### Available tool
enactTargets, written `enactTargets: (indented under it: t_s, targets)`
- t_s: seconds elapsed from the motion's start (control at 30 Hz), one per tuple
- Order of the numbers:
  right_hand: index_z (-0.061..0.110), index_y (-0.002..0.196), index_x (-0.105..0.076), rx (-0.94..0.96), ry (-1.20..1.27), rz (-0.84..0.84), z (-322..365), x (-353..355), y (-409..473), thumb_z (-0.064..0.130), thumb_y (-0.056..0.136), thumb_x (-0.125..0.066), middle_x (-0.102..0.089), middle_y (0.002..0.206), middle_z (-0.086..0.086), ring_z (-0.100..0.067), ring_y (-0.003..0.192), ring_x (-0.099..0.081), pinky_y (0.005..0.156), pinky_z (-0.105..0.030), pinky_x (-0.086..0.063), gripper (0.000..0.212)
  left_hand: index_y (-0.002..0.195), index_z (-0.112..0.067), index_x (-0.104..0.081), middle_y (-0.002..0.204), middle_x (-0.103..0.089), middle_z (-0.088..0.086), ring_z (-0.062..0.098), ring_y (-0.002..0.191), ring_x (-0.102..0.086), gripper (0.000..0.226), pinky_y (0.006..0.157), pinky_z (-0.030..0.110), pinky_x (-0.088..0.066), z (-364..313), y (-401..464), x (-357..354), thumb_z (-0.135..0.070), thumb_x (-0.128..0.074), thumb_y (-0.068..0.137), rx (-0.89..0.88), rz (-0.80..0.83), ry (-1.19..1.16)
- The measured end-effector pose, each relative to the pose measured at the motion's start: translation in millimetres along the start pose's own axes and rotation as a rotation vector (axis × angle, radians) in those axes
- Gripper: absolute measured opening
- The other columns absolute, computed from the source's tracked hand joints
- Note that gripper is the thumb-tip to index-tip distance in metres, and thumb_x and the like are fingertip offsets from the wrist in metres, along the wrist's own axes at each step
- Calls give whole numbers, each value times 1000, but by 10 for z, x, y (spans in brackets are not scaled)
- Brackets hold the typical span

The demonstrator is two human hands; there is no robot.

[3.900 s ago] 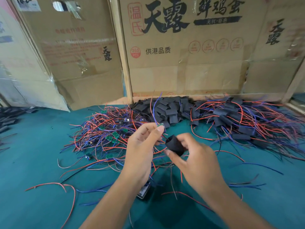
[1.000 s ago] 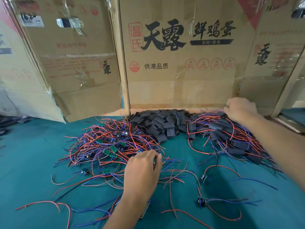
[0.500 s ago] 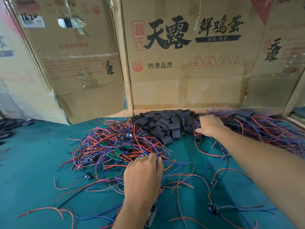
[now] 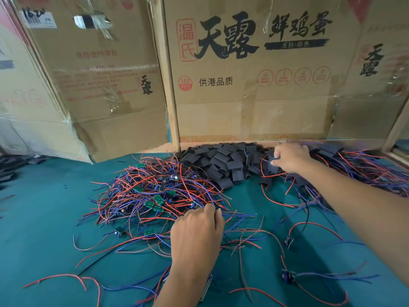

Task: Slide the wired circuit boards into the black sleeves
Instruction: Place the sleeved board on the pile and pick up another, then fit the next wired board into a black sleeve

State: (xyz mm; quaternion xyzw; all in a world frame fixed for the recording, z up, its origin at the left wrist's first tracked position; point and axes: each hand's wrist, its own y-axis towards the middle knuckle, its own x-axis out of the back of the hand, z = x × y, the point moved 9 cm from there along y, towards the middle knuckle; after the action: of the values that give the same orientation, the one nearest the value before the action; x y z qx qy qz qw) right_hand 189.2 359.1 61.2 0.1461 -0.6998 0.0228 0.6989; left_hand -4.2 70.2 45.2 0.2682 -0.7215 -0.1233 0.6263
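Two hands are busy: right hand [image 4: 290,157] has swung back from the finished heap and pinches a fresh black sleeve [image 4: 271,165], while left hand [image 4: 198,231] stays curled into the wired boards [image 4: 155,196], grip unclear.

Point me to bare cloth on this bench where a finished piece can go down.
Bare cloth lies left of the wire tangle, running out to the left edge, and a smaller patch sits between the tangle, the sleeve pile and the right arm. Crowded: around the left hand, and the back right by the right hand.
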Motion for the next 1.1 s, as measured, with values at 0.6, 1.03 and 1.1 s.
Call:
enactTargets:
  t_s: [0.6, 1.03, 1.1]
  targets:
    - [31, 97, -58, 408, 589, -113, 1116, 802, -1606, 30, 82, -69, -69, 88, 10, -13, 71, -61, 71, -32, -51, 19, 128, -35, -32, 93, -65, -8, 18, 89, -63, 46, 70, 36, -46, -76, -12, -57, -61, -47, 93, -18, 110, -306]
    - [18, 102, -59, 364, 1340, 162, 873, 274, -2331, 11, 81, -77, -66, 85, 4, -12, 77, -59, 73, -24, -47, 28, 125, -20, -56, 92, -67, -1, 23, 86, -61, 32, 78, 42, -49, -480, -155, 0, -32, -64, 96, -267, 299, -705]
    - [15, 104, -58, 319, 1435, 174, 842, 208, -2308, 15, 79, -79, -64, 81, 2, -12, 72, -57, 70, -23, -46, 32, 133, -23, -55, 86, -64, -7, 18, 79, -57, 37, 72, 32, -46, -526, -171, 20, -25, -62, 97, -310, 285, -722]
